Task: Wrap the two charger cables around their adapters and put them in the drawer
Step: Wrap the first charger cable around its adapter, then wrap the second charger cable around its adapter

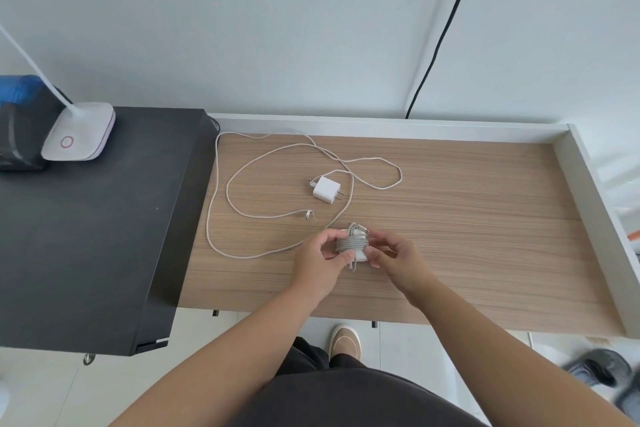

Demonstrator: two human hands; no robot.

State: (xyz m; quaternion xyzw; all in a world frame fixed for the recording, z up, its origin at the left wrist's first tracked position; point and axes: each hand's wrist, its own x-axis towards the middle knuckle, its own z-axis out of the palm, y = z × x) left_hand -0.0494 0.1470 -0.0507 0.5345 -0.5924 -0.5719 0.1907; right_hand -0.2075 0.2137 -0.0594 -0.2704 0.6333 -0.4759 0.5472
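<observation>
Centre of frame, slightly low: both hands met over the wood-grain desk top (467, 236). The left hand (320, 262) and the right hand (394, 258) together clamped a small white adapter wound with grey braided cable (351, 244). Left fingers and thumb pinched the bundle's left side; right fingertips (375, 263) closed on its right side and lower corner. The coils ran tight and side by side across the adapter body; a short loop of cable and a plug end stuck up at the bundle's top. Whether the bundle touched the desk, could not tell.

Just above the hands, mid-frame: a second white square adapter (325, 186) lay flat on the desk, prongs pointing right, unwrapped. Its long white cable (227, 191) sprawled in loose loops across the left half of the desk, up to the back edge and out to the right of the adapter. The free connector end (308, 214) lay left of the hands, apart from them.

Left of frame: a black cabinet top (104, 236), adjoining the desk, carried a white lamp base with a red ring button (79, 132) in the upper left. A black cord (446, 28) ran down the wall, upper right. Drawer not identifiable in this view.
</observation>
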